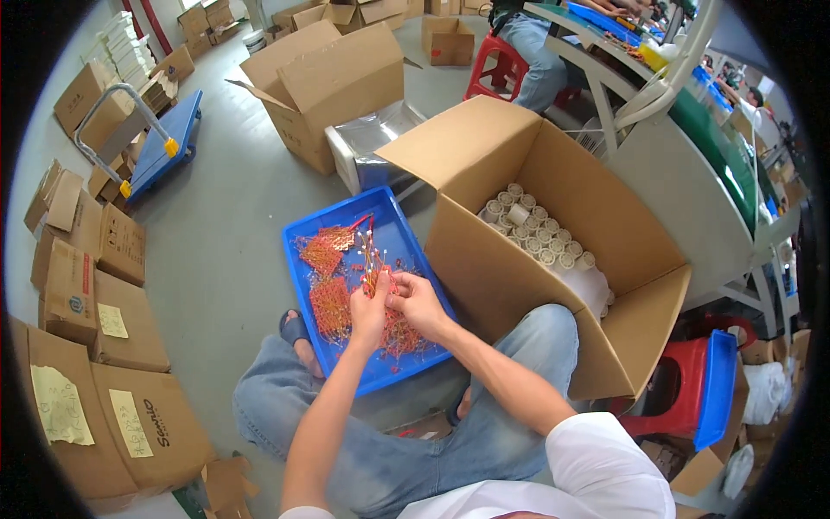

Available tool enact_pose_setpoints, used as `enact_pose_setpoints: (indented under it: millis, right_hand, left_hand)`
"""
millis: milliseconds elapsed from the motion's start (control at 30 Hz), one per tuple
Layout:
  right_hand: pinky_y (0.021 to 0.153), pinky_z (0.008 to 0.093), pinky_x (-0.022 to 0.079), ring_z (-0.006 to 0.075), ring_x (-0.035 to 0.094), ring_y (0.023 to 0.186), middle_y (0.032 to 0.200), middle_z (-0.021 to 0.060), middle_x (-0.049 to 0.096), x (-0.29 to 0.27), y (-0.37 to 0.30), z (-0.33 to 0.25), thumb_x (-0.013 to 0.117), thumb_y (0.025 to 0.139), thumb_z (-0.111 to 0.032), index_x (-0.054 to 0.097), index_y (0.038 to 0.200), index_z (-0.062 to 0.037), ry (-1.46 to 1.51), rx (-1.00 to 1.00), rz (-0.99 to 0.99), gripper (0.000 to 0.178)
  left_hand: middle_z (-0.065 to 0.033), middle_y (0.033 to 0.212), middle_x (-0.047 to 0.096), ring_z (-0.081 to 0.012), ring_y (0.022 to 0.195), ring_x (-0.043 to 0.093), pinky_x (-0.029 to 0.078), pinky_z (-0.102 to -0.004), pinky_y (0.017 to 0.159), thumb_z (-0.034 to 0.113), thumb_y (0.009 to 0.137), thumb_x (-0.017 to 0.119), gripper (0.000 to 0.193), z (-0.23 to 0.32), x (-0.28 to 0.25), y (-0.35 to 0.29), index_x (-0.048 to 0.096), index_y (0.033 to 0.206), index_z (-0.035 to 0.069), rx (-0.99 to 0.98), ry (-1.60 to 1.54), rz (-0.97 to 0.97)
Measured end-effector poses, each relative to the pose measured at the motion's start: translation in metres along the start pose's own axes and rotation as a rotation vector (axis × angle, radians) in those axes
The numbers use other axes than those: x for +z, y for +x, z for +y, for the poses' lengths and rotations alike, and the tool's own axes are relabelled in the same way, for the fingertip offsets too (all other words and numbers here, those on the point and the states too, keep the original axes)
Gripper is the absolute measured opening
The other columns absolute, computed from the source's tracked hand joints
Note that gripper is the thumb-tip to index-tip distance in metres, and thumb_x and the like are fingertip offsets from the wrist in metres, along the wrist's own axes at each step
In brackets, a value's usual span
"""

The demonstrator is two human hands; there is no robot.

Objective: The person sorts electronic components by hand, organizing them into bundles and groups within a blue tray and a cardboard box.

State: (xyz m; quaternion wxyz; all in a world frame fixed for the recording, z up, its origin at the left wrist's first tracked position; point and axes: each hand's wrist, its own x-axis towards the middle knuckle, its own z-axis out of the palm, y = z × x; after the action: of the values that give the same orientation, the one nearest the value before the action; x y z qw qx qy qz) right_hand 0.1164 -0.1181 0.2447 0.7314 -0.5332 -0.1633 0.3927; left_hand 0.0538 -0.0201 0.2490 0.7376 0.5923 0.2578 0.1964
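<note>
Both hands work close together over a shallow blue tray (391,227). My left hand (369,313) is closed round a bundle of thin red and yellow wires (372,265) with small white tips, which stick up above the fingers. Beside it, my right hand (418,306) pinches at the bundle's lower end; the fingertips hide what exactly they grip. Flat red-orange panels (330,304) lie at the tray's left side, and a tangle of loose red wired pieces (399,337) lies under and beside my hands.
A tall open carton (510,307) holding rows of white cylinders (546,238) stands right of the tray. Another open carton (346,82) is beyond it. Stacked cartons (130,320) line the left, near a blue trolley (169,143). A person on a red stool (499,65) sits at a bench.
</note>
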Motion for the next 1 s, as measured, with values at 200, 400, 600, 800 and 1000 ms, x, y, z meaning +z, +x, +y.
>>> enact_pose_setpoints:
  millis: [200, 400, 600, 800, 1000]
  right_hand:
    - [0.073, 0.0271, 0.051, 0.0129, 0.063, 0.088, 0.098, 0.0097, 0.068, 0.005, -0.006, 0.017, 0.059, 0.086, 0.003, 0.057, 0.115, 0.0048, -0.169, -0.074, 0.18, 0.03]
    - [0.082, 0.0289, 0.052, 0.0146, 0.062, 0.099, 0.111, 0.0112, 0.065, 0.005, -0.009, 0.017, 0.056, 0.089, 0.004, 0.056, 0.119, 0.0049, -0.265, -0.144, 0.211, 0.029]
    - [0.071, 0.0271, 0.051, 0.0125, 0.062, 0.089, 0.103, 0.008, 0.065, 0.004, -0.011, 0.003, 0.059, 0.09, -0.001, 0.055, 0.118, 0.0033, -0.053, -0.022, 0.136, 0.029]
    - [0.076, 0.0313, 0.054, 0.016, 0.063, 0.089, 0.106, 0.0092, 0.064, 0.003, -0.009, -0.016, 0.062, 0.091, -0.008, 0.053, 0.12, 0.0034, 0.121, 0.156, 0.041, 0.032]
    - [0.079, 0.041, 0.057, 0.0204, 0.064, 0.094, 0.112, 0.0098, 0.063, -0.005, -0.014, -0.033, 0.051, 0.097, -0.011, 0.055, 0.12, -0.0038, 0.354, 0.206, 0.081, 0.024]
  left_hand:
    - [-0.0052, 0.063, 0.06, -0.0093, 0.062, 0.053, 0.041, -0.0335, 0.054, 0.033, 0.095, 0.06, 0.039, -0.001, 0.006, -0.012, 0.064, 0.083, -0.003, 0.138, 0.303, 0.115]
    - [-0.0097, 0.064, 0.064, -0.013, 0.06, 0.057, 0.043, -0.0362, 0.055, 0.034, 0.095, 0.061, 0.04, 0.001, 0.009, -0.015, 0.065, 0.084, -0.004, 0.15, 0.406, 0.123]
    - [-0.0135, 0.082, 0.069, -0.016, 0.074, 0.064, 0.049, -0.0338, 0.065, 0.032, 0.096, 0.059, 0.037, 0.003, 0.007, -0.015, 0.067, 0.1, -0.005, 0.21, 0.414, 0.099]
    - [-0.0113, 0.115, 0.065, -0.017, 0.1, 0.061, 0.048, -0.0318, 0.089, 0.03, 0.099, 0.055, 0.037, 0.018, 0.012, -0.009, 0.061, 0.118, 0.0, 0.081, -0.297, 0.069]
    - [-0.0062, 0.108, 0.067, -0.0121, 0.097, 0.061, 0.049, -0.0278, 0.084, 0.025, 0.095, 0.06, 0.035, 0.025, 0.001, -0.007, 0.061, 0.121, 0.002, 0.102, -0.184, -0.069]
